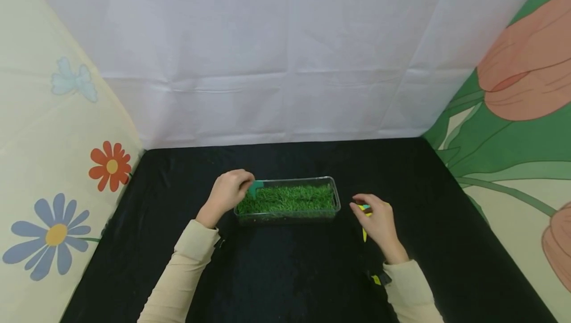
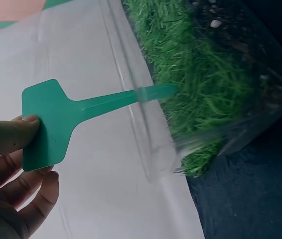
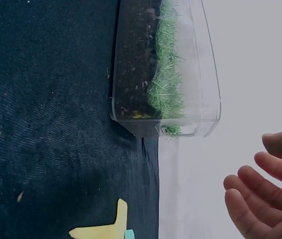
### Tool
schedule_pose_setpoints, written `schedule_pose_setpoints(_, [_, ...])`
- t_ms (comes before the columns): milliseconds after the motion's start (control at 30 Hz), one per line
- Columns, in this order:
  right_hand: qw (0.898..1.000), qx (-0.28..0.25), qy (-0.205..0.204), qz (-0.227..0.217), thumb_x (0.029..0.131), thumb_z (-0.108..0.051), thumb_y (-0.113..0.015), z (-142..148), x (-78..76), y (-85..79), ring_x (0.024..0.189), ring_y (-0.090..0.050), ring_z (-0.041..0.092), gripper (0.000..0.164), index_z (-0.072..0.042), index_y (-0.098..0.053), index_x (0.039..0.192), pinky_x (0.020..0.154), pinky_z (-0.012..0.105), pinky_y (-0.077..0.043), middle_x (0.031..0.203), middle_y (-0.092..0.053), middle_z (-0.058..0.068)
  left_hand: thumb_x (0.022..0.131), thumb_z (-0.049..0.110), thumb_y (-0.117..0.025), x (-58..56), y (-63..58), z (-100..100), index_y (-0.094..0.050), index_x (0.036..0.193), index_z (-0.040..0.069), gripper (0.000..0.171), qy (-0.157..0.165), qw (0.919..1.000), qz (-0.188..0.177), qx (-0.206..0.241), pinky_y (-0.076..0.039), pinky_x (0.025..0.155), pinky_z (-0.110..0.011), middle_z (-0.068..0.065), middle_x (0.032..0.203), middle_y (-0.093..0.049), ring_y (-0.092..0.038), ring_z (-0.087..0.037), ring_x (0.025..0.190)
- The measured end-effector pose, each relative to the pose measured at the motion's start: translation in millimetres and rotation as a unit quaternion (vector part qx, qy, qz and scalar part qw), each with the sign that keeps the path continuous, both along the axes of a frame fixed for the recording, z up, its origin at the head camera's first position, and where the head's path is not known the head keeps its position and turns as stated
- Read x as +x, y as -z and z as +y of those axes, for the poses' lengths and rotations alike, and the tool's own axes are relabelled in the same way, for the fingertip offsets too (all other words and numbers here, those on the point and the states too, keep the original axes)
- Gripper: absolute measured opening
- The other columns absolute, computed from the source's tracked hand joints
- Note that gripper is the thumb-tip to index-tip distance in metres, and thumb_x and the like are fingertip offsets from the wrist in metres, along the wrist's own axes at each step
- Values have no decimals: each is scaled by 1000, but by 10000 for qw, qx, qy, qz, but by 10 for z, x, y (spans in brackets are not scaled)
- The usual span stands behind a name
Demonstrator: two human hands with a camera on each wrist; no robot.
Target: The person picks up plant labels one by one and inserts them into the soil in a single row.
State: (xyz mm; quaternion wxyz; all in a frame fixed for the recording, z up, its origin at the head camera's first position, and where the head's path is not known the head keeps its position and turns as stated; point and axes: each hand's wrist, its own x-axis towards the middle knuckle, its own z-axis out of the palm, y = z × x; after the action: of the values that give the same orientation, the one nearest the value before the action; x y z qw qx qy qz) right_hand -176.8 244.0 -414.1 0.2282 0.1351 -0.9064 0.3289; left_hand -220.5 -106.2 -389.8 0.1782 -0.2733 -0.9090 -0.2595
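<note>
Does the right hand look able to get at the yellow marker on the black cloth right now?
Likely yes. The right hand holds nothing, and the yellow marker lies close by on the black cloth, with nothing seen between them in the right wrist view.

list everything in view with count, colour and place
flat cloth: 1, black, underneath
rectangular plastic box: 1, clear, centre of the cloth
short grass: 1 mat, green, inside the box
crumbly soil: 1 layer, dark brown, below the grass
flat stemmed plastic tag: 1, green, at the box's left end
flat angular piece: 1 visible, yellow, right of the box
small piece: 1 visible, turquoise, beside the yellow one
hanging cloth: 1, white, behind
flower-printed panels: 2, multicoloured, both sides
wrist devices: 2, mostly black, one per arm
long sleeves: 2, cream, on the forearms
left hand: 1, bare, pinching the green tag
right hand: 1, bare, near the yellow piece
</note>
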Motion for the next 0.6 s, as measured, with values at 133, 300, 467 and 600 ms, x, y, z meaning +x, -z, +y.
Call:
schedule_pose_setpoints(133, [10000,-15,8,-39,74,4,-71,9,13,6,70,-62,27,16,5,-65,89,55,43,-51,82,-64,15,82,-1,-63,-4,55,4,-69,86,5,9,-25,10000,-30,-74,-49,63,-32,-6,81,-65,-60,-18,71])
schedule_pose_setpoints(300, [10000,-20,14,-86,74,4,-70,24,20,19,69,-62,26,16,5,-65,89,56,43,-51,82,-64,14,82,-1,-64,5,126,9,-69,87,5,9,-44,9998,-74,-153,-49,62,-32,-5,81,-65,-60,-18,70])
schedule_pose_setpoints(467, [10000,-2,10,-88,75,3,-70,38,26,40,69,-61,26,15,5,-65,89,55,43,-51,81,-64,14,82,-1,-63,22,180,6,-69,86,6,9,-43,9998,-113,-168,-49,61,-31,-5,80,-64,-59,-18,68])
schedule_pose_setpoints(600, [9999,15,31,-104,75,3,-70,44,34,58,69,-61,25,15,4,-66,89,55,42,-51,81,-64,13,82,-1,-64,27,211,10,-69,86,6,9,-23,9998,-85,-179,-49,60,-31,-5,80,-64,-60,-18,68])
